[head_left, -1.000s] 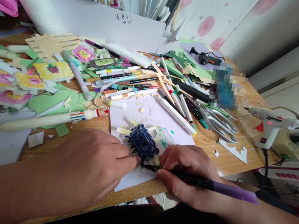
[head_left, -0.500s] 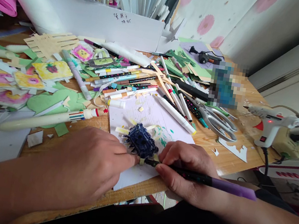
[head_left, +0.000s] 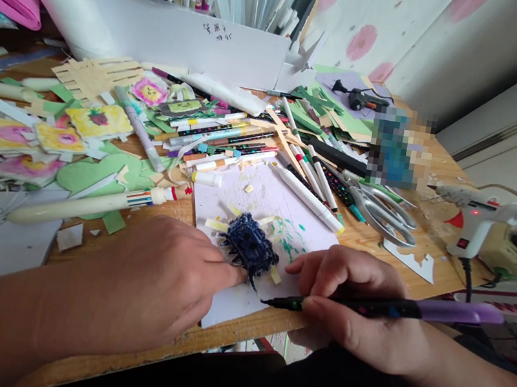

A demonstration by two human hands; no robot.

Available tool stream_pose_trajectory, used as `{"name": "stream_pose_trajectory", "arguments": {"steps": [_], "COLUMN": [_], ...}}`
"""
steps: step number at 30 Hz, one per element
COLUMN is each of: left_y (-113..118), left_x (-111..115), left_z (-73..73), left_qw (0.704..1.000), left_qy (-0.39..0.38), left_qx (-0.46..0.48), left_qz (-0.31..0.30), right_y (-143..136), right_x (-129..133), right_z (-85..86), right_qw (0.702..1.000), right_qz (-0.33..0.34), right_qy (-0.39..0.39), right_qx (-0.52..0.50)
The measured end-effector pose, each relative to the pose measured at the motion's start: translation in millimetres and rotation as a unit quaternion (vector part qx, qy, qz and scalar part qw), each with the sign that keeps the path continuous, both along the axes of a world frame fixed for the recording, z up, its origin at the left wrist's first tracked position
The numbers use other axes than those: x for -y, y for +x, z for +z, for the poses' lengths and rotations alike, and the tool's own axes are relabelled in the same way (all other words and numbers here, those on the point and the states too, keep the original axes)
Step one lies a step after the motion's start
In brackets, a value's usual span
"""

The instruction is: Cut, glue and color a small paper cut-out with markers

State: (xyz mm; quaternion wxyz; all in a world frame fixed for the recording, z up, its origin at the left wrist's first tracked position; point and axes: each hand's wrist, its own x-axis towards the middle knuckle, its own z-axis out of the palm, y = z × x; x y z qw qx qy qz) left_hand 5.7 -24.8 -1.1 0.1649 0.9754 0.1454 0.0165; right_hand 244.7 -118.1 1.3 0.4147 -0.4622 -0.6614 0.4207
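Observation:
A dark blue, rough-edged paper cutout (head_left: 249, 243) with pale yellow strips sticking out lies on a lilac paper sheet (head_left: 220, 308). My left hand (head_left: 167, 277) is closed, its fingertips pressed at the cutout's lower left edge, beside a strip coloured dark. What the curled fingers cover is hidden. In my right hand (head_left: 359, 301) is a black marker pen (head_left: 460, 313) with a purple rear end. Its dark tip points left, just right of the cutout's lower edge and apart from it.
Grey scissors (head_left: 381, 209) and several pens lie behind the sheet. A white glue gun (head_left: 483, 219) with a red light stands at the right. Painted cards (head_left: 97, 122) and green paper scraps fill the left. A white box (head_left: 190, 35) with markers is at the back.
The marker tip has moved right, off the cutout's lower strip, and my right hand has gone with it. That strip was pale and is now dark. My left hand stays at the cutout.

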Motion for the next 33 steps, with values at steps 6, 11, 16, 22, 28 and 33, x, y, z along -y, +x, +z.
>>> {"name": "stream_pose_trajectory", "arguments": {"steps": [6, 11, 16, 22, 28, 33], "left_y": [-1, -1, -1, 2, 1, 0], "left_x": [0, -1, -2, -4, -3, -1], "left_z": [-0.7, 0.1, 1.3, 2.4, 1.5, 1.8], "left_qw": [1.0, 1.0, 1.0, 0.999, 0.999, 1.0], "left_qy": [-0.009, -0.013, -0.02, -0.044, -0.032, -0.019], "left_qx": [0.0, 0.003, -0.004, -0.017, -0.011, -0.012], "left_qz": [0.0, 0.002, 0.012, 0.013, 0.017, 0.016], "right_y": [-2, -5, -11, -12, -12, -11], "right_x": [0, -1, -4, -4, -4, -2], "right_z": [9.5, 11.1, -1.1, -6.1, -5.3, -4.8], "right_qw": [0.999, 0.999, 0.998, 0.997, 0.996, 0.996], "right_qz": [-0.016, -0.041, -0.019, -0.008, 0.007, -0.005], "right_qy": [0.014, 0.005, -0.032, -0.015, -0.034, -0.029], "right_qx": [-0.024, -0.017, 0.052, 0.073, 0.079, 0.082]}}
